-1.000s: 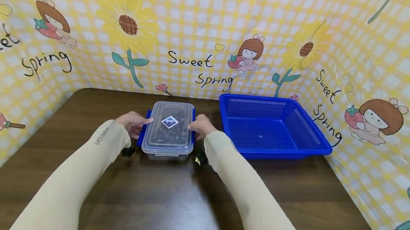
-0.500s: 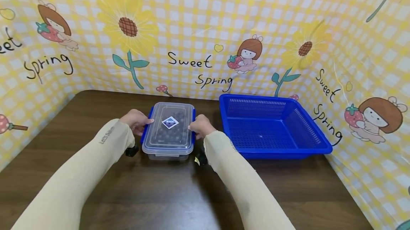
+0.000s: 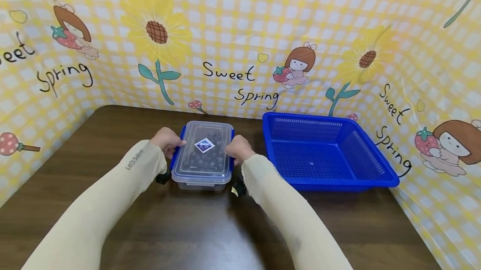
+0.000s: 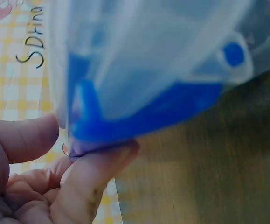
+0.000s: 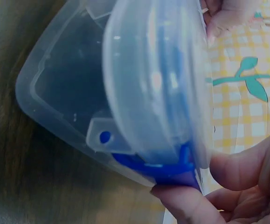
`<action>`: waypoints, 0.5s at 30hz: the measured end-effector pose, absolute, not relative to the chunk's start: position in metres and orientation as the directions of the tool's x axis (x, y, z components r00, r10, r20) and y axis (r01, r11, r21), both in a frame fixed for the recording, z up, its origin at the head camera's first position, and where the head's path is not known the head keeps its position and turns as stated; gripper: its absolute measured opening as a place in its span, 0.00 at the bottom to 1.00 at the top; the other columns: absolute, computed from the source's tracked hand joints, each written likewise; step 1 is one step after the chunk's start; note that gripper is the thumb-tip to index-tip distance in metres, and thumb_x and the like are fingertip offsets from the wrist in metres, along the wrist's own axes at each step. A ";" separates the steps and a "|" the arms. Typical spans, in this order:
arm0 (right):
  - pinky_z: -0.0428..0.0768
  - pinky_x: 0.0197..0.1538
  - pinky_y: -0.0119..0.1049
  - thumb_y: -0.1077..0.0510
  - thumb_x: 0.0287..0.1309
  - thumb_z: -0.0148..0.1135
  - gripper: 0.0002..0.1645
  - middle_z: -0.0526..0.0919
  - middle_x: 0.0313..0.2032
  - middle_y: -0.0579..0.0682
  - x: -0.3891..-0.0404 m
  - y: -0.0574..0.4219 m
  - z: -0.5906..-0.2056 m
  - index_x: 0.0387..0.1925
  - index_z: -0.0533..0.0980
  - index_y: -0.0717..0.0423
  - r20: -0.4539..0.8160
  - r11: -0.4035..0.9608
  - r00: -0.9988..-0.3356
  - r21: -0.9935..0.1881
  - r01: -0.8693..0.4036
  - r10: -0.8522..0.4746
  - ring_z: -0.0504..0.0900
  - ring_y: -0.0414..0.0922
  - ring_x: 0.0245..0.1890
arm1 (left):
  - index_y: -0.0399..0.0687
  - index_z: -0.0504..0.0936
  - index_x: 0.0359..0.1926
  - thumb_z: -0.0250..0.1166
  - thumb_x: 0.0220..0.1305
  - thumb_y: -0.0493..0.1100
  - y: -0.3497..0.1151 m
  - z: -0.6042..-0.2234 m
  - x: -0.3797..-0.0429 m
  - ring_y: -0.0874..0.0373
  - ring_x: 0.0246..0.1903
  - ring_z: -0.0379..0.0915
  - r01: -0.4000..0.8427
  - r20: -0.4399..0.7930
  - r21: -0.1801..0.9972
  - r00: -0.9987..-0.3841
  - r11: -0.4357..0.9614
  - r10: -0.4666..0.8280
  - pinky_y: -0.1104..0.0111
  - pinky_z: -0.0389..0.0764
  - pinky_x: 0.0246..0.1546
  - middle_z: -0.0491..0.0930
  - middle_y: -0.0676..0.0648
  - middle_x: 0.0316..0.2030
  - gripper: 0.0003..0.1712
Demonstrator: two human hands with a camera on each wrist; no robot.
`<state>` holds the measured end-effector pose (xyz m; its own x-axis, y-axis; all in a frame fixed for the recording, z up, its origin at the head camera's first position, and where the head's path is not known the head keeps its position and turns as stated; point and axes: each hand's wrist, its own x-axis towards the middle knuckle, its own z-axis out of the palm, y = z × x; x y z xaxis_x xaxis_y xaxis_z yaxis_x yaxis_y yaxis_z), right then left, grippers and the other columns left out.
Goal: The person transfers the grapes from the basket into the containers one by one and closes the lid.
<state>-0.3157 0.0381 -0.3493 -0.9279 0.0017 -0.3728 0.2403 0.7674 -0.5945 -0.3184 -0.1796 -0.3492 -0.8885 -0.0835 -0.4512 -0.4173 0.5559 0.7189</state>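
Observation:
A clear plastic food container [image 3: 203, 161] with a lid and a diamond label stands upright on the table, dark round pieces showing through its lid. My left hand [image 3: 167, 141] pinches its left side, thumb at the lid's edge and fingers beneath the blue side latch [image 4: 148, 116]. That latch slants out from the container wall. On the opposite side my right hand [image 3: 240, 149] does the same, with thumb at the lid rim and a finger under the other blue latch [image 5: 162, 170]. Most of the right hand's curled fingers are hidden in the head view.
To the right of the container stands a blue plastic basket [image 3: 312, 183] with slotted walls and nothing in it. The brown wooden table [image 3: 180, 232] meets a yellow checked cloth [image 3: 233, 32] at the back and sides.
The left hand has moved inward to the right, and the left latch sticks out less from the container. The right hand keeps its place at the container. The head view has shifted slightly.

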 end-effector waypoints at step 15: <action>0.84 0.37 0.44 0.63 0.62 0.58 0.11 0.79 0.32 0.60 -0.316 0.050 -0.347 0.40 0.74 0.70 -0.387 0.789 -0.921 -0.578 0.210 -0.038 0.85 0.53 0.24 | 0.23 0.73 0.53 0.57 0.69 0.39 -0.176 -0.350 -0.314 0.54 0.24 0.77 -0.344 -0.419 0.744 -0.908 0.572 -0.001 0.61 0.84 0.30 0.78 0.39 0.30 0.20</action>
